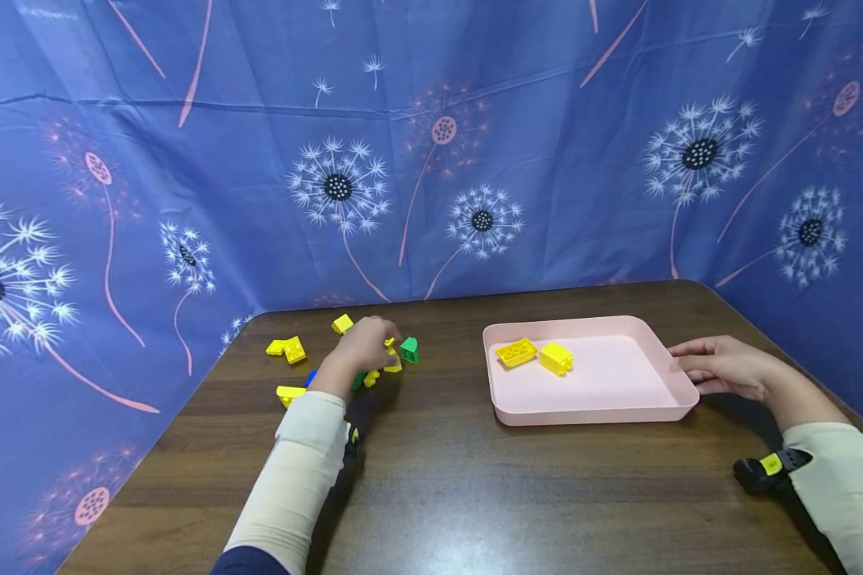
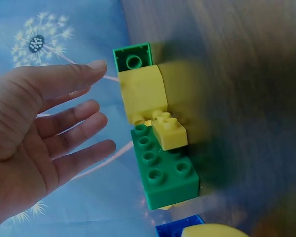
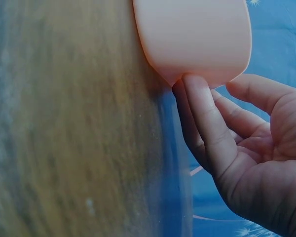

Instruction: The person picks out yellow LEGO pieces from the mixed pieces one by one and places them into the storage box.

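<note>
The left hand (image 1: 363,345) hovers with fingers spread over the toy bricks (image 2: 160,143) on the surface (image 1: 446,479), while the right hand (image 1: 722,367) touches the pink tray's (image 1: 590,411) edge, its grip relaxed.

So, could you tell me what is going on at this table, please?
A person is working with toy bricks on a wooden table. Their left hand hovers with straight fingers over a loose pile of yellow, green and blue bricks, not gripping any. Their right hand touches the far-right edge of a pink tray with its fingertips. Two yellow bricks already lie in the tray.
</note>
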Tool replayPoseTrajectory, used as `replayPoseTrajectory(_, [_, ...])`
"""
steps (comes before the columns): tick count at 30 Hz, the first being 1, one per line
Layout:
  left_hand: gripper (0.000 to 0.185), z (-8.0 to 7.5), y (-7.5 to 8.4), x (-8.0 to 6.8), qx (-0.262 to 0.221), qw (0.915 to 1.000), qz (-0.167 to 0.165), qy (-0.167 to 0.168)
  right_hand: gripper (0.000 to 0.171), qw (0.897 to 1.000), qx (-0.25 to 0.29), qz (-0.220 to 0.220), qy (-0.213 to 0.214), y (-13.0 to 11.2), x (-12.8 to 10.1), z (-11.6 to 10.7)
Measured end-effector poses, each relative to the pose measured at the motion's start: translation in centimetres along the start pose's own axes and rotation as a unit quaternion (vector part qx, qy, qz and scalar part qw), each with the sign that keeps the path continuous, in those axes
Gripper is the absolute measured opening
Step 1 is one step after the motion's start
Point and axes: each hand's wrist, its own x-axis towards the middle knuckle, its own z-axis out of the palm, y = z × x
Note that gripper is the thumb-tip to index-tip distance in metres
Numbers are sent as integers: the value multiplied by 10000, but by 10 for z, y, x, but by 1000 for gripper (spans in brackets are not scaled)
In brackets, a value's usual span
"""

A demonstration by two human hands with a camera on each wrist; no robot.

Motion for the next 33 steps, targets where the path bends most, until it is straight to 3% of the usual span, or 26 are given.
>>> replayPoseTrajectory(14, [43,8,-10,19,322,9993,-16,-210,57,10000,77,-15,5,0,-1,1])
replayPoseTrajectory(21, [33,12,-10,24,306,9982,-279,-439,58,10000,29,-58,-43,1,-1,0])
replayPoseTrajectory(33, [11,17,-13,29,309,9983,45,-498,63,9999,48,-88,-54,3,0,-1])
